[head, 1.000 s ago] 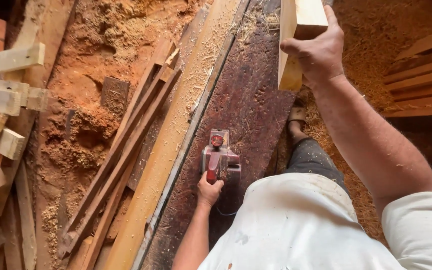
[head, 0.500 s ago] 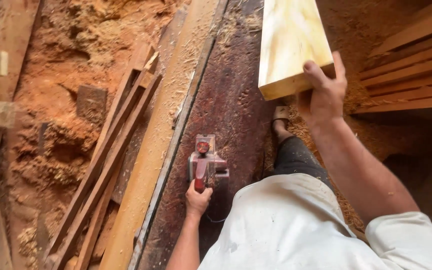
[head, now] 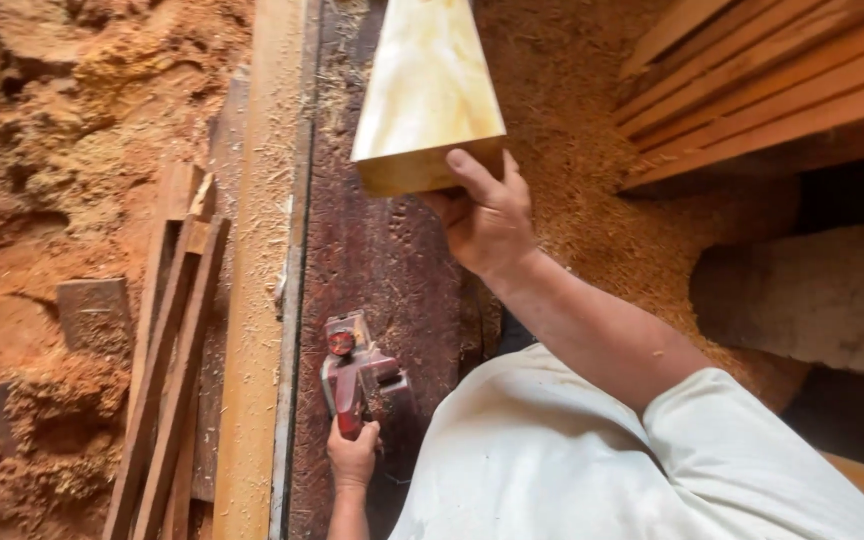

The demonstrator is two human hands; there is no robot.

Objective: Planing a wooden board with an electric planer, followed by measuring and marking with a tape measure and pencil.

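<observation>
Head view: a pale plank (head: 430,85) is gripped at its near end by the right hand (head: 484,215), raised over the dark board (head: 382,260); a red power planer (head: 357,380) is clasped by the left hand (head: 352,458); the plank seems mid-positioning; steady lowering is called for next.

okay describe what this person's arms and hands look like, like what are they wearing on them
Both hands are bare: no gloves, rings or watch show on the left hand or the right hand. The forearms are uncovered too. The right arm comes out of a short, loose, off-white sleeve of a plain shirt that ends above the elbow. Only the left forearm shows; its sleeve is out of view.
</observation>
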